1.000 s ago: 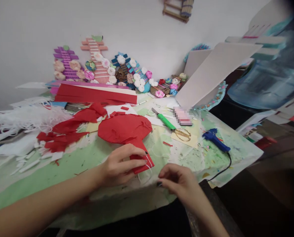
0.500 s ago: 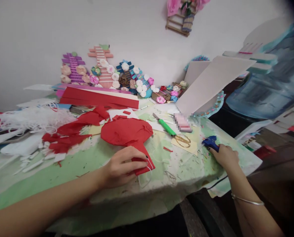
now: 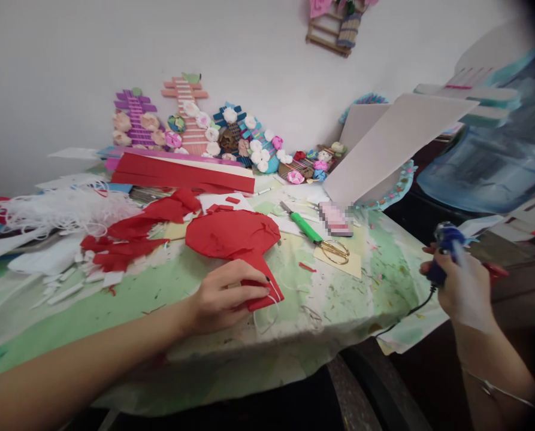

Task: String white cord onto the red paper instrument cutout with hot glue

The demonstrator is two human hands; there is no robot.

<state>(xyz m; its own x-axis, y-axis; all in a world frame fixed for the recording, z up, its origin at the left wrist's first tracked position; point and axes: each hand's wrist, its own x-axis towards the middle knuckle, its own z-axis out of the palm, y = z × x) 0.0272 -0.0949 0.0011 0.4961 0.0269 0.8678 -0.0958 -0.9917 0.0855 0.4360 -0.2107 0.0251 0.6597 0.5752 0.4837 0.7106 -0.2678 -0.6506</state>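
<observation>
A red paper-covered piece (image 3: 231,234), rounded with a narrow handle, lies on the green and white tablecloth. My left hand (image 3: 229,294) grips the end of its handle, where a white cord (image 3: 274,299) loops out past the fingertips. Off the table's right edge, my right hand (image 3: 462,287) is wrapped round a blue glue gun (image 3: 444,251) with a black cable hanging from it. A whitish translucent glue stick seems to stick out over the hand, partly blurred.
A green-handled cutter (image 3: 305,226), gold scissors (image 3: 335,252) and a pixelated pink item (image 3: 335,218) lie right of centre. Red scraps (image 3: 130,254) and white string (image 3: 65,209) cover the left. Decorated crafts (image 3: 189,123) line the wall; a water bottle (image 3: 478,170) stands at right.
My right hand has lifted the blue glue gun from the table's right side and moved it right, off the edge. My left hand keeps its hold on the red handle.
</observation>
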